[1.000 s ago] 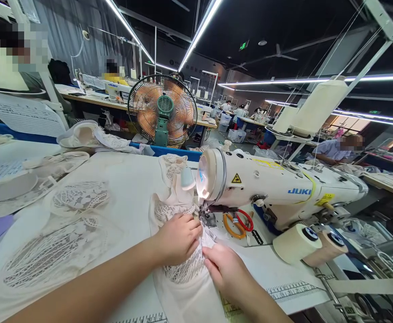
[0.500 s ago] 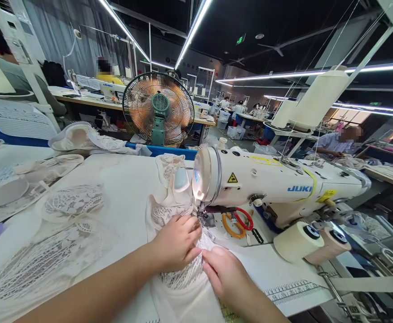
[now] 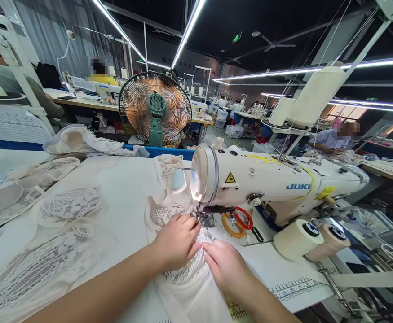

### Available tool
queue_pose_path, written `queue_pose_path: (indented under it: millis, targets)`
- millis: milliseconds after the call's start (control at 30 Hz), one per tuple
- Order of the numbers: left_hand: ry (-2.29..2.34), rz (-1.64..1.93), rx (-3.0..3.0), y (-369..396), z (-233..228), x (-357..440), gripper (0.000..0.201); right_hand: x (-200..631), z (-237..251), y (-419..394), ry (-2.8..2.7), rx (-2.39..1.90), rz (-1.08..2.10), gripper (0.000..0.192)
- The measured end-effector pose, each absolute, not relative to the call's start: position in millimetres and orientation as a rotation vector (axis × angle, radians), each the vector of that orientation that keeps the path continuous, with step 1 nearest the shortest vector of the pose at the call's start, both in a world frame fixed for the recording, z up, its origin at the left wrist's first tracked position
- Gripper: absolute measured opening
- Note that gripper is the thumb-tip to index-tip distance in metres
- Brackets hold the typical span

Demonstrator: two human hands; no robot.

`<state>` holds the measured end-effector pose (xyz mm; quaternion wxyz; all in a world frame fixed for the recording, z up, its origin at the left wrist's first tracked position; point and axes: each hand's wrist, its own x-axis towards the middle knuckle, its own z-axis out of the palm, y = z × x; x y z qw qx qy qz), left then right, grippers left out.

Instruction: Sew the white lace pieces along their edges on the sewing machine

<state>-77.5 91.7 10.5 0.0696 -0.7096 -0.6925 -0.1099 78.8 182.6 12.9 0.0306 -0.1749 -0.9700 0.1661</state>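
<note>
A white lace bra (image 3: pixel 184 274) lies under the presser foot (image 3: pixel 201 216) of a white sewing machine (image 3: pixel 250 175), its far part spread behind the needle area. My left hand (image 3: pixel 176 240) rests on the lace just left of the foot, fingers bent together and thumb against the fabric edge. Close beside it, my right hand (image 3: pixel 226 264) pinches the edge of the same bra between thumb and forefinger. The cloth beneath both palms is hidden. Scissors with orange and red handles (image 3: pixel 241 220) lie to the right of the foot.
More lace pieces (image 3: pixel 41 260) lie on the table at left. Two thread cones (image 3: pixel 297 240) stand at right, near a printed ruler scale (image 3: pixel 293 287). Behind the table stands a large fan (image 3: pixel 156 107). A black comb-like strip (image 3: pixel 257 234) lies by the scissors.
My right hand has moved slightly up toward the presser foot, along with the bra edge it pinches. My left hand stays almost in place. The whole view has shifted slightly.
</note>
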Motion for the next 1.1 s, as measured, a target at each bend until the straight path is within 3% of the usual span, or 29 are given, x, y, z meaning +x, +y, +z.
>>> queue_pose_path:
  millis: [633, 867, 967, 1100]
  targets:
    - [-2.183, -0.318, -2.098, 95, 18, -78, 0.022, 75, 9, 186, -2.970, -0.615, 0.282, 0.024]
    - [-2.194, -0.290, -2.109, 91, 22, -87, 0.030, 79, 15, 183, -3.006, -0.695, 0.271, 0.030]
    - [-2.206, -0.207, -2.173, 82, 30, -89, 0.039, 91, 19, 182, -3.043, -0.633, 0.316, 0.029]
    - [-2.319, -0.058, -2.200, 63, 43, -85, 0.031, 108, 13, 183, -3.017, -0.423, 0.368, 0.033]
